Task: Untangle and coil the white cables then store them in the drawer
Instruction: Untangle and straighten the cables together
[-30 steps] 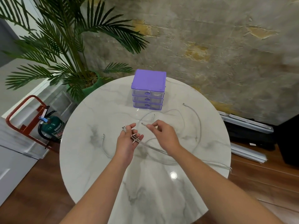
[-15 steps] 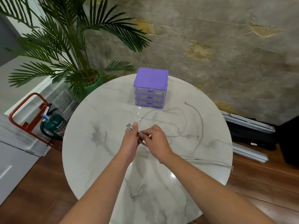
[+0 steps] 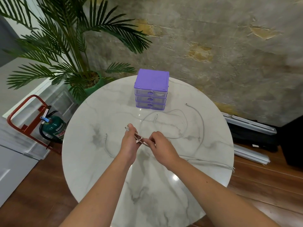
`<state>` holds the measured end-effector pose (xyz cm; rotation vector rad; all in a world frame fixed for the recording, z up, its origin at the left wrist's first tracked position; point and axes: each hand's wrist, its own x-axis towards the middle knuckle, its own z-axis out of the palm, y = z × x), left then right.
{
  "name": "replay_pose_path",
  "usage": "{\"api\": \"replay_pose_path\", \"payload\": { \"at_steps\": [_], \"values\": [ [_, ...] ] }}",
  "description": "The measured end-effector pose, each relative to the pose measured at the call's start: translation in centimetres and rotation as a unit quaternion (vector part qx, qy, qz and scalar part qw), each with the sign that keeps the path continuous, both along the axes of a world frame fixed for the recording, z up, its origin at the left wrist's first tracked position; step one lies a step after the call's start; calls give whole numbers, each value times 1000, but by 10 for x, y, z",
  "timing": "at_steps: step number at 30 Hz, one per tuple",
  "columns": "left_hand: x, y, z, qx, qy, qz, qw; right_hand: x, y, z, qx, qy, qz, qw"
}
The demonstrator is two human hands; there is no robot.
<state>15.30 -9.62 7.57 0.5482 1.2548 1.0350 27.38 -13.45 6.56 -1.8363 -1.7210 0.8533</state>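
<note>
Here, left hand (image 3: 130, 142) and right hand (image 3: 161, 145) both pinch white cables (image 3: 180, 126); loops trail rightward.

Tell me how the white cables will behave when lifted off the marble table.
Probably floppy: the white cables lie in loose curves. Likely light, since they are thin. Loops may snag where strands cross between the left hand and right hand.

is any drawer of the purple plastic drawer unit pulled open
No, all three clear drawers of the purple plastic drawer unit sit flush and closed.
</note>
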Motion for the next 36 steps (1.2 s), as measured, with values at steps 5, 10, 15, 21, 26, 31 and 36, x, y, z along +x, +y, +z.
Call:
{"api": "replay_pose_path", "payload": {
  "at_steps": [5,10,15,21,26,31,36],
  "values": [
    [0,4,-7,-24,-70,29,997,6,2,0,61,-170,4,984],
    [1,6,-5,-25,-206,96,973,17,2,-2,-51,-157,-15,986],
    [1,8,-5,-47,-282,149,947,40,0,-1,-74,-113,-25,991],
    [7,10,-12,-75,-271,186,942,56,0,7,-96,-138,-12,986],
    [4,14,-17,-88,-246,195,946,83,-11,2,-137,-155,-18,978],
    [2,17,-22,-93,-246,208,942,110,-19,-10,-163,-23,-27,986],
    [0,21,-23,-89,-245,221,940,118,-21,-11,-162,3,-47,986]
  ]
}}
